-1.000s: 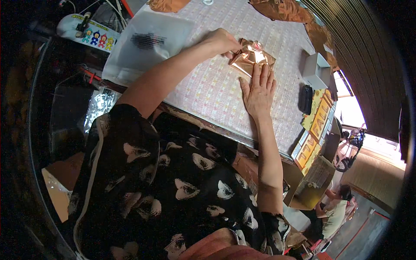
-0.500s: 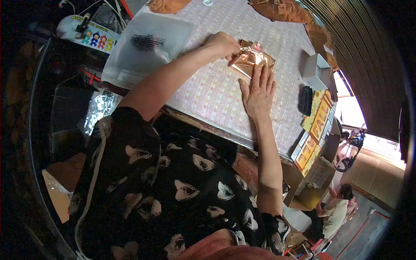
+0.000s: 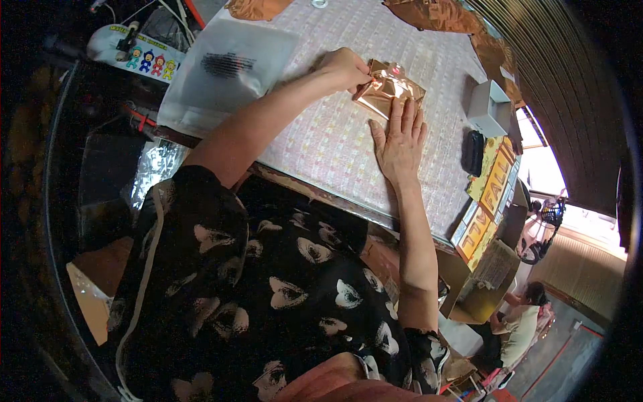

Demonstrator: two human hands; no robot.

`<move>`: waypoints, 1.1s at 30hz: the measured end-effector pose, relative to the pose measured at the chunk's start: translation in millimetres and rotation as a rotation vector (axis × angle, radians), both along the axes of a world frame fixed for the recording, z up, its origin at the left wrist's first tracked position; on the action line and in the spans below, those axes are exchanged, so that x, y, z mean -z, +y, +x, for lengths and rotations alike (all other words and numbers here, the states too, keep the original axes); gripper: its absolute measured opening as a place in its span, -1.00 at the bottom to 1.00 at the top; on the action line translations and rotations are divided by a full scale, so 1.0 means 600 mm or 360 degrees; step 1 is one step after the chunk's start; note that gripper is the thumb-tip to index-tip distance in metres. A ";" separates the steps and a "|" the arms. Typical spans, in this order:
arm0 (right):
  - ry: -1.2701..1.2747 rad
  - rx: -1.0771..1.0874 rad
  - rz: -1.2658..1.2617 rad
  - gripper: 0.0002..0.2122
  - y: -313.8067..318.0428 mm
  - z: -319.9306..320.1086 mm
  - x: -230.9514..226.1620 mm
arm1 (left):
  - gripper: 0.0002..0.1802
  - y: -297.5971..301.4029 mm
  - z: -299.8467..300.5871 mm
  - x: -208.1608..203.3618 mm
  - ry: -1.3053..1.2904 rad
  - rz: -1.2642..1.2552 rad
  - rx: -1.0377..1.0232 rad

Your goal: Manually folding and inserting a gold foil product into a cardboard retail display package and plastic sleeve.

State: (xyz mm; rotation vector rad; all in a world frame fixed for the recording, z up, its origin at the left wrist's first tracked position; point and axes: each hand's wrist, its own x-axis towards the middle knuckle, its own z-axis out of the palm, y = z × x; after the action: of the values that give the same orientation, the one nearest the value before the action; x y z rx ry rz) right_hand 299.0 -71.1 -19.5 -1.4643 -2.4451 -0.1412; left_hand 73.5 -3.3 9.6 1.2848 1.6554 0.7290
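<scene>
A shiny copper-coloured foil packet (image 3: 392,84), squarish and creased, lies flat on the patterned cloth of the table (image 3: 321,147). At its left edge my left hand (image 3: 343,70) is closed, the thumb and fingers pinching the foil; the fingertips are partly hidden behind the hand. My right hand (image 3: 400,147) lies flat, fingers stretched out, with the fingertips resting on the packet's near edge. The thumb of that hand sticks out to the left onto the cloth.
A clear plastic bag (image 3: 231,74) lies at the table's left. Crumpled copper foil (image 3: 435,17) lines the far edge. On the right are a white open box (image 3: 489,107), a black case (image 3: 473,153) and a yellow printed sheet (image 3: 492,194). A person (image 3: 519,331) sits beyond, lower right.
Hardly anything differs. My left hand has shifted very slightly at the foil's left edge, and the creases on the packet's top look a little different. My right hand stays in place.
</scene>
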 end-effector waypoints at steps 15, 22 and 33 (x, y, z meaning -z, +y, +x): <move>0.0445 -0.0051 -0.0014 -0.18 -0.009 0.000 -0.035 | -0.07 -0.049 0.001 -0.003 0.0335 0.0542 0.0254; 0.1689 0.0035 -0.0676 -0.06 -0.016 0.024 -0.079 | -0.22 -0.079 0.008 -0.036 0.0220 0.0438 0.0314; 0.0820 -0.0198 -0.0366 -0.66 -0.059 0.120 -0.074 | -0.64 -0.149 -0.053 -0.014 0.0241 0.0782 0.0706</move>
State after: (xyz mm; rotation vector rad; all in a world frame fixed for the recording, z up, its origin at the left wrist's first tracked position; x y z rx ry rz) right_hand 371.0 -106.4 25.2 -1.2315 -2.1598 0.4969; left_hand 41.7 -93.0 18.2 2.0172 1.2663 0.8005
